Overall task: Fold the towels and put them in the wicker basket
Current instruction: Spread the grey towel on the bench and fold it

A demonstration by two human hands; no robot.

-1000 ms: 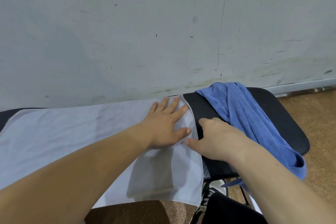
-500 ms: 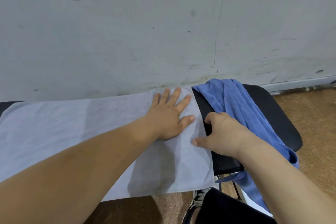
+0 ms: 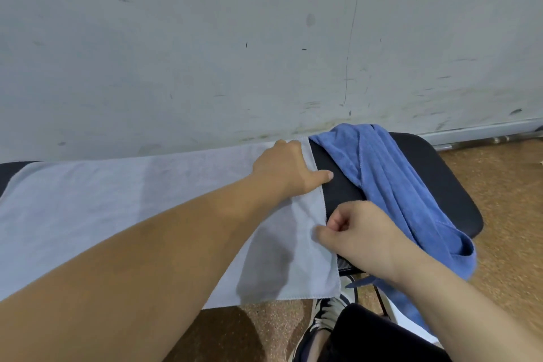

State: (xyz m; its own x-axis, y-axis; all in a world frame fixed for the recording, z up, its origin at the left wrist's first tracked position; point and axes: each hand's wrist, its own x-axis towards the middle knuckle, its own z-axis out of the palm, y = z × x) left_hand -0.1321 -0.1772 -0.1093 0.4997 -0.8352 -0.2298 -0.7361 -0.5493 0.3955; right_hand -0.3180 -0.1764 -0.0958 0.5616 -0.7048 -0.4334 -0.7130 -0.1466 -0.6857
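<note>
Grey towel (image 3: 117,209) lies spread flat across the black seat (image 3: 340,194), its free end at 3 o'clock. The left hand (image 3: 286,169), flat with spread fingers half a second ago, now curls at the 1 o'clock corner; whether it holds cloth is hidden. The right hand (image 3: 361,235) has closed to pinch the hem at 4 o'clock. Smoothing looks done and the first fold ready. The blue towel (image 3: 390,179) waits at 3 o'clock; no basket shows.

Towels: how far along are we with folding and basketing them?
Done: grey towel spread flat on the black seat, unfolded. In hand: left hand grips its far right corner, right hand pinches its right edge, likely for a first fold. Left: fold it, fold the bunched blue towel, put both in the basket, which is out of view.
</note>
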